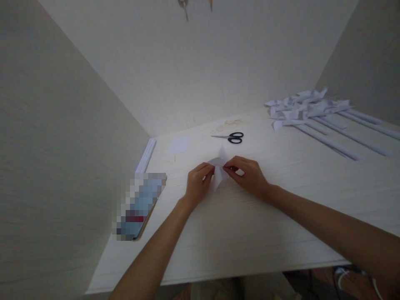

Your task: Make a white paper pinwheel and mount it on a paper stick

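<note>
A small white paper pinwheel [220,177] with pointed corners is held just above the table between my two hands. My left hand [199,181] pinches its left side with thumb and fingers. From the right, my right hand [246,173] pinches it close to the middle, fingertips pressed together. Whether a pin or stick is between those fingertips is too small to tell. Just beyond the paper lie black-handled scissors [235,138], blades pointing left.
Several paper pinwheels [300,110] on rolled paper sticks [331,141] are heaped at the back right. A white paper square [179,145] lies left of the scissors. Paper rolls [146,155] and a blurred-out phone-like slab [143,204] line the left wall. Thin wooden bits [233,122] lie behind the scissors.
</note>
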A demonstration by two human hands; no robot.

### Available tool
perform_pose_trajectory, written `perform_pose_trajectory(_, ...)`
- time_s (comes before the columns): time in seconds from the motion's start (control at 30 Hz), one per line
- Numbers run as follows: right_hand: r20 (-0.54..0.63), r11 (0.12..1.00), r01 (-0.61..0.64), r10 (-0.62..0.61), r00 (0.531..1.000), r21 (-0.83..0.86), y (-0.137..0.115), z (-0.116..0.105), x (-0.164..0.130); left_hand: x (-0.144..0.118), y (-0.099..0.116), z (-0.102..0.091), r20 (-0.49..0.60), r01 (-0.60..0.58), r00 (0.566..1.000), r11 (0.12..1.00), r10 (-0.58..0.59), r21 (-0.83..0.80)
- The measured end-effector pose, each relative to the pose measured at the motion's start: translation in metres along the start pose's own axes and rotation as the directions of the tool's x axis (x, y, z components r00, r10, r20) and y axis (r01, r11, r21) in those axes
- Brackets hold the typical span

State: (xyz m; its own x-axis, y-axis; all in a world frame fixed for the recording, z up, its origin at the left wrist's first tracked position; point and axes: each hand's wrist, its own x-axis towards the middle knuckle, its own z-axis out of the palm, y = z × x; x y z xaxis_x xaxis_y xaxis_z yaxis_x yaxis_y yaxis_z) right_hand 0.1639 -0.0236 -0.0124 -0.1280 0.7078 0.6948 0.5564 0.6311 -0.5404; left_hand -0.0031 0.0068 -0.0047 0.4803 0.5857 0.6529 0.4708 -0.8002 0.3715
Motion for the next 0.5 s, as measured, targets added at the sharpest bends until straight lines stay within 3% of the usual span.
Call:
perform_pose_trajectory(0.23,-0.073,0.999,-0.048,0.049,0.996,0.013,0.0005,-0.0021,0.0019,0.0009,-0.0016,0.0014,-0.052,0.046,0.998,0.999,-0.047,-0.019)
perform_pose_trajectory(0.5,-0.019,0.999,0.004,-0.003,1.0,0.044,0.0019,-0.0034,0.0006,0.0,-0.004,0.0018,0.013,0.063,0.998,0.998,-0.063,0.032)
